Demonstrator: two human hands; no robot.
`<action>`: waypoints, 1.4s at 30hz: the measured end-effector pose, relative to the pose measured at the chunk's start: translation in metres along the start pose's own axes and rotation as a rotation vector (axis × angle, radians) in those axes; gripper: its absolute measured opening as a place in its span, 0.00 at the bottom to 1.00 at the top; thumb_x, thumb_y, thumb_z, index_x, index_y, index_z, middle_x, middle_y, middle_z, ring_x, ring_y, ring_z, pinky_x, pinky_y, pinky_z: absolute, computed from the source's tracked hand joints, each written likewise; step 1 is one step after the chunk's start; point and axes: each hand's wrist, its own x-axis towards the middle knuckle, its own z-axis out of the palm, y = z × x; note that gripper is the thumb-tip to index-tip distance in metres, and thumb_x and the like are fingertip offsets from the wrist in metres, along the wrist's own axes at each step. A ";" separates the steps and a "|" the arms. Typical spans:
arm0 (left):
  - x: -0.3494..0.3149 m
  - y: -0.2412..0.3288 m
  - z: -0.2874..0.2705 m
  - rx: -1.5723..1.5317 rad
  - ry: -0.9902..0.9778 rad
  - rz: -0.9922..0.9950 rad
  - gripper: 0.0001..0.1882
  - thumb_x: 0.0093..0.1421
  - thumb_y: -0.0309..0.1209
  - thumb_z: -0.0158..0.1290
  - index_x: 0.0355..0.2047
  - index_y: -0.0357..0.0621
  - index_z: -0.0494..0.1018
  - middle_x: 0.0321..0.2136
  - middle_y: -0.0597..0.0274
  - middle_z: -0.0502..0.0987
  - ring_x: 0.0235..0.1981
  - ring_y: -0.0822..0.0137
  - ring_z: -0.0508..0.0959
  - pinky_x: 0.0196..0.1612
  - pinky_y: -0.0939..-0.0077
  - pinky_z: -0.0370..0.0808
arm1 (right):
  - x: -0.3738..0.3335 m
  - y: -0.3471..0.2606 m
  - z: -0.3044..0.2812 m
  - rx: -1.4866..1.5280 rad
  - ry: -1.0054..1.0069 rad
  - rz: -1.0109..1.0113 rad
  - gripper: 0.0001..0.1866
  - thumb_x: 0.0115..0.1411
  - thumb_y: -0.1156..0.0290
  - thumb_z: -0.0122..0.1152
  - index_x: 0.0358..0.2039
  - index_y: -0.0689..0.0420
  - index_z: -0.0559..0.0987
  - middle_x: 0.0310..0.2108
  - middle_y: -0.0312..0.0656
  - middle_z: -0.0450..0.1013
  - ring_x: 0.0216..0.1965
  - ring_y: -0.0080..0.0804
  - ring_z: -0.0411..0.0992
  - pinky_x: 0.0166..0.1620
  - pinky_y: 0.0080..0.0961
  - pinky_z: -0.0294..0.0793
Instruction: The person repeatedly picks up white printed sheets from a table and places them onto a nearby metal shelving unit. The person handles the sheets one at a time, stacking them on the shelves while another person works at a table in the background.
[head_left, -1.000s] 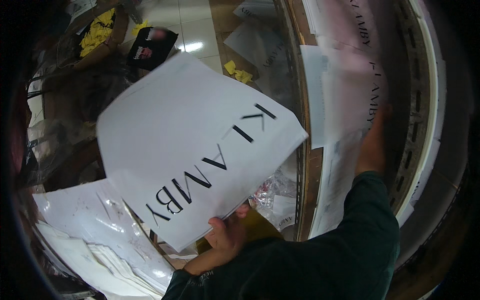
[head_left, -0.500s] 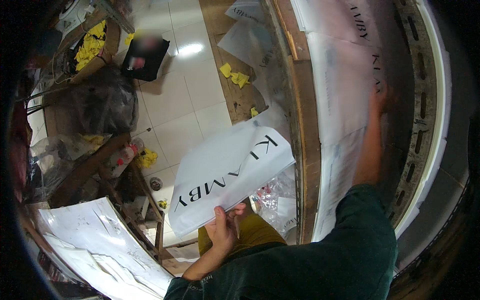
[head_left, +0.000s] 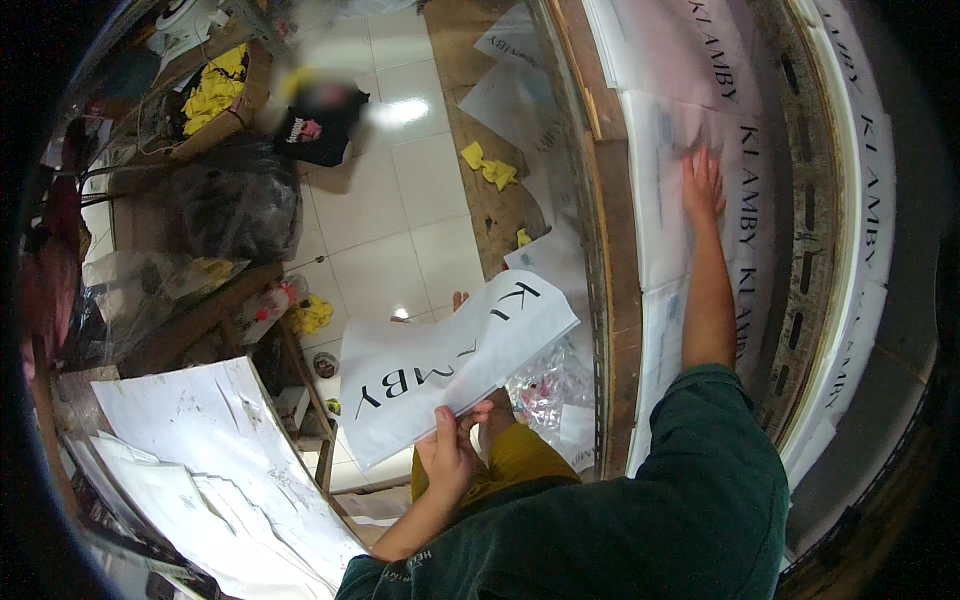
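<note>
Lighting was uneven. Floor (head_left: 380, 200) ran bright, with a hot glare spot near the top; source couldn't be told. Board (head_left: 175, 395) at lower left reflected strongly; shirt (head_left: 600, 530) sat dark. Pinkish haze washed the upper stack (head_left: 660, 50). Held sheet (head_left: 400, 350) looked fairly sharp. Patch by the black cloth (head_left: 335, 135) was smeared. Fisheye bent the rail (head_left: 800, 170); corners went black.

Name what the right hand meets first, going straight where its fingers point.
Probably the next white printed sheet along the row, ahead of the right hand, though depth is hard to judge.
</note>
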 end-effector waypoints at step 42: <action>-0.225 0.092 -0.143 0.088 -0.214 -0.060 0.21 0.56 0.50 0.45 0.40 0.48 0.69 0.33 0.71 0.70 0.30 0.79 0.69 0.35 0.83 0.67 | -0.410 -0.150 -0.177 1.411 -0.159 -0.545 0.15 0.45 0.83 0.49 0.36 0.61 0.71 0.36 0.39 0.66 0.35 0.27 0.64 0.40 0.22 0.63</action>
